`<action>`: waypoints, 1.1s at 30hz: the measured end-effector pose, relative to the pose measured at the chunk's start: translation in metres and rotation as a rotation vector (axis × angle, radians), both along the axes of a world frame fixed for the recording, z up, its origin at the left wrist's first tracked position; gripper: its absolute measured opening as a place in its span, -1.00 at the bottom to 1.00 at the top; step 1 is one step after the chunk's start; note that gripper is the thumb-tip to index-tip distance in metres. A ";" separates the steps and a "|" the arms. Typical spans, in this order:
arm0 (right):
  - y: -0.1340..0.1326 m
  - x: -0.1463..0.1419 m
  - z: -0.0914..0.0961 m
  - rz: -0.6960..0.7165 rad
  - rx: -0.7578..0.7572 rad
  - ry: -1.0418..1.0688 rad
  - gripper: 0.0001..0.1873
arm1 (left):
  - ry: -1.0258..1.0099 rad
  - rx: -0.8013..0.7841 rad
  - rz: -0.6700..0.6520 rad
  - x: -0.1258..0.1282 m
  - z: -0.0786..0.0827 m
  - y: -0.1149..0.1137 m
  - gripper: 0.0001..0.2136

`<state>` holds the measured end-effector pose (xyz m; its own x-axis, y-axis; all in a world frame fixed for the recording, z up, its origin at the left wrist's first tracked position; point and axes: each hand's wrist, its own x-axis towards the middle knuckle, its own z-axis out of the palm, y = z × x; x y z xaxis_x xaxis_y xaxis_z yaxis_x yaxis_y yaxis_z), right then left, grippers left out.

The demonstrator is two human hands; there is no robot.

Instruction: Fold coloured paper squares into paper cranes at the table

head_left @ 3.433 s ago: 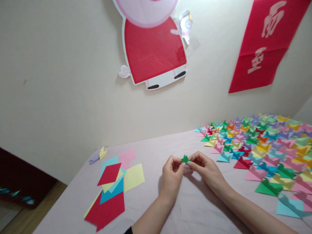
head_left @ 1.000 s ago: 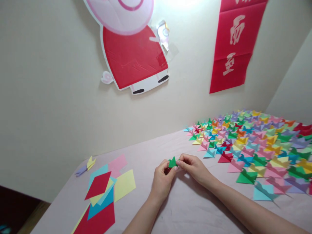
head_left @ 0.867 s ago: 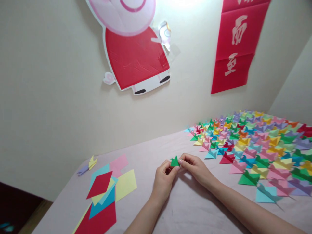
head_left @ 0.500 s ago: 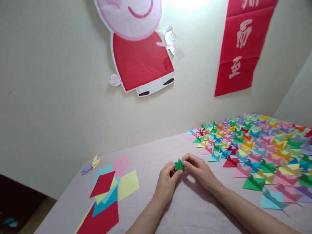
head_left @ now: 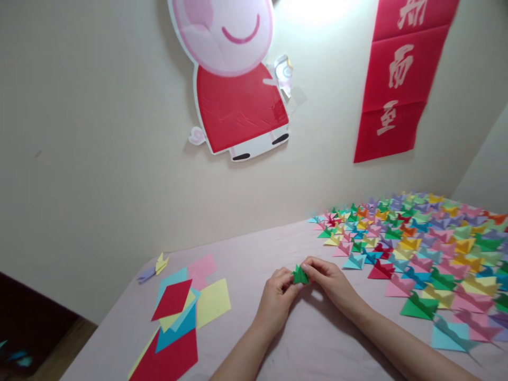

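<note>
A small green folded paper crane [head_left: 300, 275] is held just above the cloth-covered table, pinched between both hands. My left hand [head_left: 280, 293] grips it from the left, fingers and thumb closed on its lower side. From the right, my right hand [head_left: 327, 278] pinches its upper right part between thumb and fingertips. The fingers hide some of the folds. To the right stand many finished paper cranes in rows, among them a green crane [head_left: 419, 306] and a light blue crane [head_left: 450, 333].
Loose paper squares lie at the left, including a red sheet [head_left: 172, 300] and a yellow sheet [head_left: 214, 302]. Behind them sit a yellow folded piece [head_left: 161, 263] and a purple one [head_left: 146, 274]. The wall bears a cartoon pig cutout [head_left: 242, 108] and a red banner [head_left: 400, 74].
The whole view has shifted slightly, so everything sits a little lower and further right. Both hands still hold the green crane, its points turned slightly.
</note>
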<state>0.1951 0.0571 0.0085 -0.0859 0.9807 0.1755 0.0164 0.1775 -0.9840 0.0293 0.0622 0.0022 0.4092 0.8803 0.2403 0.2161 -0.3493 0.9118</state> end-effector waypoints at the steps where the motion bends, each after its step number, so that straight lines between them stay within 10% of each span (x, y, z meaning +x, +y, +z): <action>1: 0.001 0.000 -0.001 -0.006 -0.002 0.000 -0.50 | 0.001 0.003 -0.001 0.000 0.000 0.001 -0.86; 20: -0.032 0.000 0.025 -0.143 0.464 -1.008 -0.86 | -0.069 -0.035 0.008 -0.004 -0.005 0.006 -0.85; 33: -0.052 0.100 0.013 -0.587 0.328 -1.571 -0.78 | -0.107 -0.041 0.057 -0.003 -0.010 0.005 -0.84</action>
